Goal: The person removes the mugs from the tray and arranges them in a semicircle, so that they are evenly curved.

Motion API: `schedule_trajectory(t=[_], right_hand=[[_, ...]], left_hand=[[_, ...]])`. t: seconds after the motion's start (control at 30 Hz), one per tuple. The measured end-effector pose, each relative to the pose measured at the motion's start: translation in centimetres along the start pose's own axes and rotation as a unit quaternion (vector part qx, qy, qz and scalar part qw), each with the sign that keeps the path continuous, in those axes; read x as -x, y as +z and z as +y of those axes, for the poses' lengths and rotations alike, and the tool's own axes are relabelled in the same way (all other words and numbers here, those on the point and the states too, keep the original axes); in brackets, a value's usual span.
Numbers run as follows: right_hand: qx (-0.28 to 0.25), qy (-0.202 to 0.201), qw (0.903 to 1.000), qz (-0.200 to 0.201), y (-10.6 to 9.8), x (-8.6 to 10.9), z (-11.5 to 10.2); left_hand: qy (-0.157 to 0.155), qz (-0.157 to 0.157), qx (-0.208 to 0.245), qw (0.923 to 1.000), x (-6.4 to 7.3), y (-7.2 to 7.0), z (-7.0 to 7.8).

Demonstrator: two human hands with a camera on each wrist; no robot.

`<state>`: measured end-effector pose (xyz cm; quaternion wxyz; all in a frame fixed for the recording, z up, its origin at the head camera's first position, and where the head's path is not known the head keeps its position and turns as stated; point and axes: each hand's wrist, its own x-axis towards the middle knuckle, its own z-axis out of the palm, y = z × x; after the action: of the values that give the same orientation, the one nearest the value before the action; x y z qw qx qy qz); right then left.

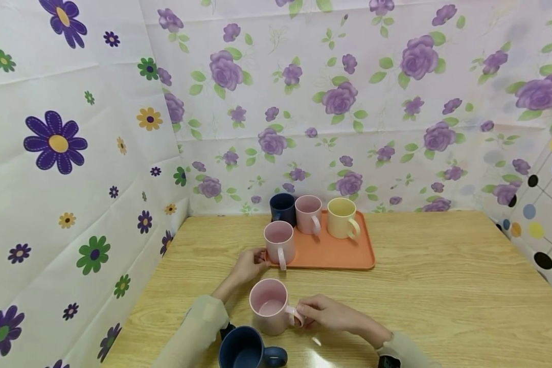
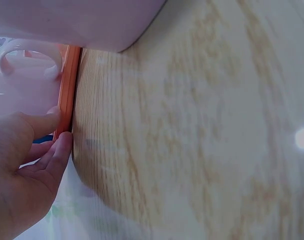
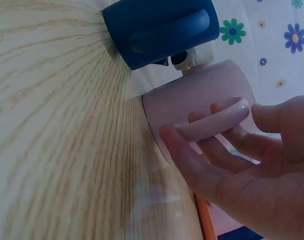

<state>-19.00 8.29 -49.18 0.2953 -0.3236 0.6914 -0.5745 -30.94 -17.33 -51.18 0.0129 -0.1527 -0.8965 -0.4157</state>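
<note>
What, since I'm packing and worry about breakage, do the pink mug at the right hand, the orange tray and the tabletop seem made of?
Pink mug: probably glazed ceramic, smooth and glossy, with highlights on its handle; plastic is possible.
Orange tray: likely moulded plastic, smooth, with one even colour and a raised rim.
Tabletop: wood or wood-look laminate, glossy, showing grain and glare.

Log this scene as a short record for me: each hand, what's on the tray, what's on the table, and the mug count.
Left hand: pinches the orange tray near its left front corner
Right hand: holds the foreground pink mug by its handle
On tray: back navy mug, back pink mug, front pink mug, yellow mug
On wood-grain table: foreground pink mug, foreground navy mug
Mug count: six
</note>
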Motion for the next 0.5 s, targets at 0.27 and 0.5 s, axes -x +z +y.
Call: schedule_trajectory(t=[0.27, 0.5], right_hand=[[-0.004, 0.019, 0.9998, 0.003, -0.4, 0.0, 0.0], [0.051, 0.037, 0.9969, 0.047, -1.4, -0.8, 0.5]], left_hand=[[0.009, -0.005, 0.006, 0.9999, 0.1, 0.1, -0.1], [0.001, 0.001, 0.013, 0.9999, -0.1, 0.1, -0.1]])
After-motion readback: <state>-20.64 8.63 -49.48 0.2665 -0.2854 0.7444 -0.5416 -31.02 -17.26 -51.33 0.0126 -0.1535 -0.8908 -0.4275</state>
